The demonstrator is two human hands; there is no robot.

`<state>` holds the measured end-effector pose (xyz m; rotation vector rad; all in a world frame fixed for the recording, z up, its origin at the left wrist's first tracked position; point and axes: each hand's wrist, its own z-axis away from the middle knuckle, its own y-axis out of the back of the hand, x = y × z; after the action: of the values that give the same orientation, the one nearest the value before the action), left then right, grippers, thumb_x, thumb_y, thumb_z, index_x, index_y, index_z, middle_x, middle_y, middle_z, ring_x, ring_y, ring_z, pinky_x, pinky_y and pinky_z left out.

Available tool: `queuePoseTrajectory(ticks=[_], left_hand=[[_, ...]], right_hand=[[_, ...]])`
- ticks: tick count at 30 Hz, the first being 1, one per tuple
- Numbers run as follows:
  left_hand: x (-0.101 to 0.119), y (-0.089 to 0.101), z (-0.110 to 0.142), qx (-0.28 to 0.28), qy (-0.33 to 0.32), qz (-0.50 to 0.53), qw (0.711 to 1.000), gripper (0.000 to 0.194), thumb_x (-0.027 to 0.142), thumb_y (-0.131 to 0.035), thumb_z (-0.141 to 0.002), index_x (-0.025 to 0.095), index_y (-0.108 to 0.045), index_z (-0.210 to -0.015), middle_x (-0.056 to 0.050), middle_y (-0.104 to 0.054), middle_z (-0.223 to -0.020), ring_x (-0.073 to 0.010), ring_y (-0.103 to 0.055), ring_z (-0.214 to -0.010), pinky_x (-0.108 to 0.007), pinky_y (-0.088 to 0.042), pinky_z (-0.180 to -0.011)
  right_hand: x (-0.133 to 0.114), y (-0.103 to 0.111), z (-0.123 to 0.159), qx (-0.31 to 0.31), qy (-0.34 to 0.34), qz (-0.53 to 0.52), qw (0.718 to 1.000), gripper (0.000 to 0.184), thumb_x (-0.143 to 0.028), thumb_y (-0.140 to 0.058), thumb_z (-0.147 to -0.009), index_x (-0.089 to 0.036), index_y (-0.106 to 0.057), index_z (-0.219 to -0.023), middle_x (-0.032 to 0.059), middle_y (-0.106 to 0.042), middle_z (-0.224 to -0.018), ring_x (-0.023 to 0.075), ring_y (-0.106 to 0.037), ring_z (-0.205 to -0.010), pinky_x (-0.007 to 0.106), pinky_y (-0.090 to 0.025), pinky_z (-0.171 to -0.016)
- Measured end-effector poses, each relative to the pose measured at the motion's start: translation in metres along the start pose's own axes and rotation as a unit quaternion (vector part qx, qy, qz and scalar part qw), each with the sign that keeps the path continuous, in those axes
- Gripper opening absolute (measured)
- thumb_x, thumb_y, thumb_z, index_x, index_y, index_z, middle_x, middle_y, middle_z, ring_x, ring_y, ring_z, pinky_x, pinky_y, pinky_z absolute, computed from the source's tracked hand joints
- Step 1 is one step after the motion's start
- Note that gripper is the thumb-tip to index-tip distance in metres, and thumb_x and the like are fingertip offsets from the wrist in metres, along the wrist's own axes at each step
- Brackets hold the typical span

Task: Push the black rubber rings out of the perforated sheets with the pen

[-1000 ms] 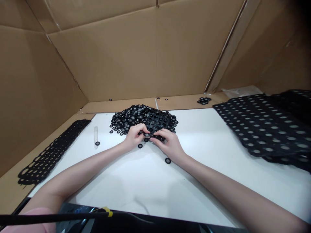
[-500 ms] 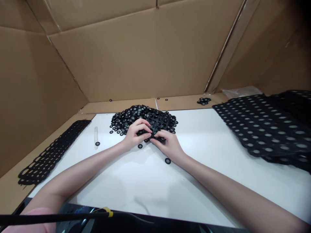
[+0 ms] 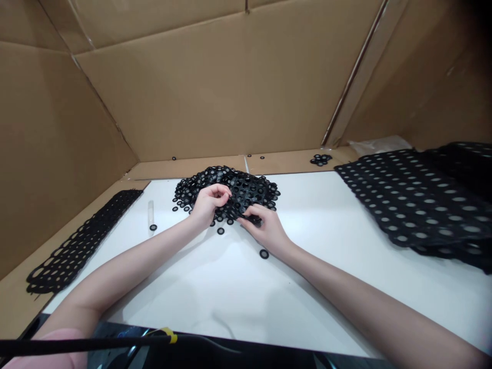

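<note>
A heap of small black rings (image 3: 192, 185) lies on the white board, with a black sheet full of round holes (image 3: 249, 192) partly over it. My right hand (image 3: 267, 226) is closed at the near edge of that sheet, thumb and index finger pinching it. Above the heap's left side, my left hand (image 3: 209, 204) is curled, thumb pressed to the fingertips; whatever they hold, if anything, is too small to make out. Loose rings lie in front of the heap, including one ring (image 3: 220, 231) between the hands and another ring (image 3: 264, 254) below my right wrist.
Stacked perforated black sheets (image 3: 418, 200) lie at the right. More perforated strips (image 3: 82, 241) lie along the left edge. A clear strip (image 3: 151, 211) with a ring (image 3: 153, 227) sits on the white board (image 3: 184, 292). Cardboard walls (image 3: 230, 82) surround the board; a dark cable (image 3: 96, 346) crosses the front.
My left hand has moved left and slightly up, away from my right hand, and its fingers have curled into a pinch. My right hand stays at the sheet's edge.
</note>
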<state>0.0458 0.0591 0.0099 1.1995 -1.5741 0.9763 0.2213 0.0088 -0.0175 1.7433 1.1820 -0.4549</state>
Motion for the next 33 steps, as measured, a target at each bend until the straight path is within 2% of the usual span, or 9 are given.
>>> queuePoseTrajectory(ticks=[8,11,13,17,21,24,28,30,33], left_hand=[[0.002,-0.002,-0.002,0.012,0.047,0.054,0.997,0.024,0.027,-0.073,-0.062,0.014,-0.053,-0.065,-0.001,-0.055,-0.075,-0.0036,-0.036,-0.049,-0.02,-0.028,-0.044],[0.016,0.011,-0.014,0.026,-0.017,0.069,0.997,0.026,0.028,-0.07,-0.068,0.015,-0.048,-0.065,0.0,-0.052,-0.074,-0.0039,-0.036,-0.049,-0.019,-0.03,-0.045],[0.025,0.021,-0.023,0.068,-0.076,0.05,0.993,0.019,0.028,-0.069,-0.072,0.016,-0.054,-0.071,0.001,-0.052,-0.073,-0.0047,-0.039,-0.051,-0.019,-0.031,-0.046],[0.025,0.035,-0.029,0.099,-0.134,-0.097,0.981,0.016,0.025,-0.069,-0.072,0.016,-0.063,-0.084,-0.001,-0.058,-0.073,-0.0091,-0.051,-0.062,-0.02,-0.041,-0.056],[0.011,0.039,-0.026,0.071,-0.168,-0.275,0.944,0.01,0.02,-0.064,-0.076,0.016,-0.063,-0.084,-0.002,-0.062,-0.079,-0.0127,-0.055,-0.069,-0.024,-0.044,-0.064],[0.003,0.044,-0.026,0.043,-0.204,-0.421,0.883,0.004,0.015,-0.06,-0.078,0.017,-0.064,-0.078,-0.002,-0.061,-0.08,-0.0152,-0.054,-0.072,-0.028,-0.042,-0.069],[0.0,0.052,-0.028,0.072,-0.252,-0.525,0.81,0.01,0.015,-0.059,-0.081,0.019,-0.065,-0.088,-0.005,-0.06,-0.092,-0.0213,-0.054,-0.091,-0.035,-0.04,-0.083],[-0.001,0.052,-0.026,0.082,-0.266,-0.533,0.799,0.012,0.019,-0.057,-0.084,0.02,-0.064,-0.093,-0.005,-0.059,-0.093,-0.0213,-0.054,-0.091,-0.035,-0.04,-0.083],[0.003,0.044,-0.016,0.051,-0.301,-0.498,0.812,0.016,0.024,-0.049,-0.091,0.019,-0.063,-0.098,-0.006,-0.058,-0.096,-0.0202,-0.053,-0.092,-0.035,-0.041,-0.085]], right_hand=[[0.001,-0.001,0.001,-0.008,-0.003,0.001,1.0,0.018,-0.03,-0.061,-0.08,-0.02,-0.055,-0.066,0.0015,-0.059,-0.069,0.0162,-0.054,-0.065,0.026,-0.039,-0.057],[0.004,-0.002,0.001,-0.024,0.0,0.018,1.0,0.017,-0.028,-0.064,-0.077,-0.02,-0.056,-0.064,0.0012,-0.06,-0.069,0.0171,-0.055,-0.067,0.027,-0.04,-0.06],[0.004,-0.002,0.001,-0.021,-0.009,0.019,1.0,0.018,-0.03,-0.064,-0.077,-0.02,-0.056,-0.064,0.001,-0.059,-0.068,0.017,-0.055,-0.066,0.028,-0.04,-0.059],[0.003,-0.002,0.001,-0.001,-0.03,-0.017,0.999,0.017,-0.035,-0.063,-0.079,-0.02,-0.06,-0.07,0.0021,-0.063,-0.073,0.0177,-0.058,-0.068,0.028,-0.042,-0.06],[0.001,-0.001,0.001,0.019,-0.063,-0.074,0.995,0.02,-0.039,-0.062,-0.079,-0.02,-0.063,-0.075,0.0019,-0.067,-0.076,0.0186,-0.06,-0.072,0.029,-0.044,-0.066],[0.001,0.001,0.0,0.027,-0.089,-0.097,0.991,0.025,-0.044,-0.059,-0.081,-0.019,-0.063,-0.077,0.0014,-0.063,-0.073,0.0171,-0.056,-0.067,0.028,-0.043,-0.062],[0.0,0.002,-0.001,0.045,-0.116,-0.124,0.984,0.026,-0.045,-0.061,-0.079,-0.019,-0.063,-0.083,0.0011,-0.06,-0.073,0.0156,-0.054,-0.066,0.027,-0.042,-0.059],[0.0,0.002,-0.001,0.047,-0.119,-0.136,0.982,0.025,-0.044,-0.062,-0.079,-0.02,-0.063,-0.085,0.0011,-0.06,-0.075,0.0157,-0.054,-0.068,0.027,-0.043,-0.061],[0.001,0.002,-0.002,0.05,-0.128,-0.155,0.978,0.026,-0.044,-0.061,-0.08,-0.02,-0.062,-0.089,0.002,-0.061,-0.08,0.0156,-0.054,-0.069,0.027,-0.044,-0.062]])
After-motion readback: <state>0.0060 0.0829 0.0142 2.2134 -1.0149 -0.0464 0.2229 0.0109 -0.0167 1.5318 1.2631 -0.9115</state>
